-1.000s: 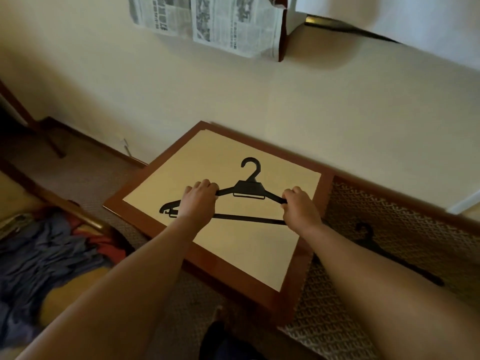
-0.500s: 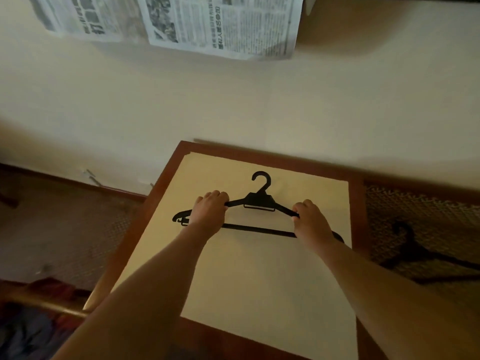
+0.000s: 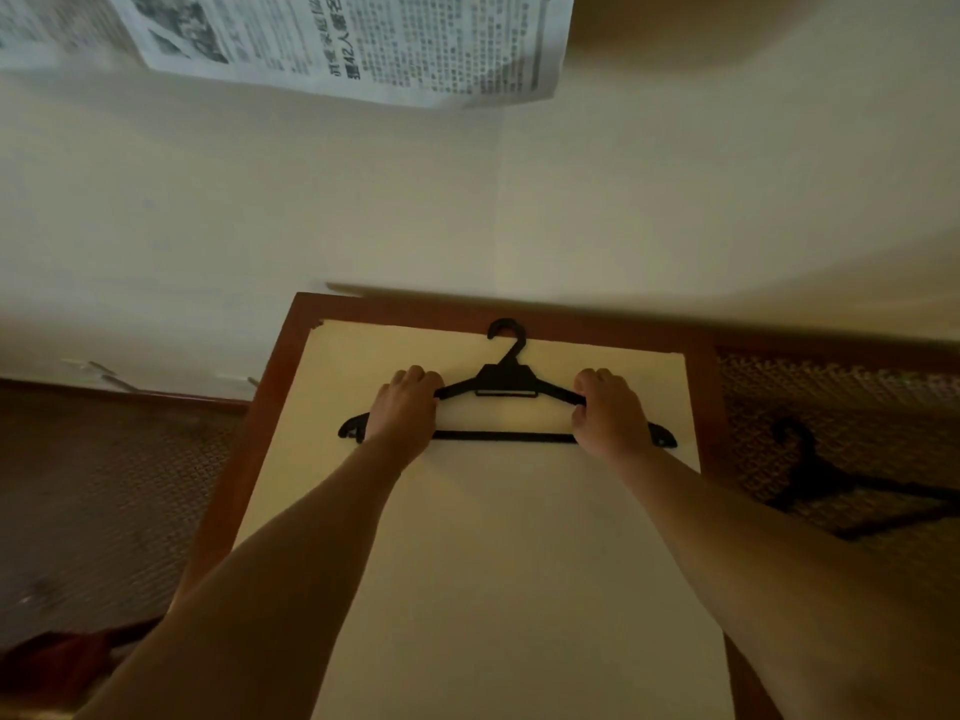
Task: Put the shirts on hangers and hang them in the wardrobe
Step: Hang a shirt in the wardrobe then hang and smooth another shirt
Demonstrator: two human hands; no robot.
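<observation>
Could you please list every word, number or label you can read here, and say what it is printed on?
"42人": part of a vertical headline on the newspaper sheet stuck to the wall.
The other headline characters and the small columns on it are too blurred to read.
The black hanger shows no readable marking.

Black hanger (image 3: 506, 383) in my grip; cream table top (image 3: 519, 537), red-brown wood rim; brown woven-pattern floor mat (image 3: 104, 485); black-and-white printed newspaper (image 3: 353, 39).

Both bare forearms reach forward side by side, converging slightly toward the hands. The left hand (image 3: 404, 410) is knuckles up, fingers curled over one sloping shoulder of a black hanger (image 3: 506, 383). The right hand (image 3: 609, 411) mirrors it, fingers curled round the other shoulder.
</observation>
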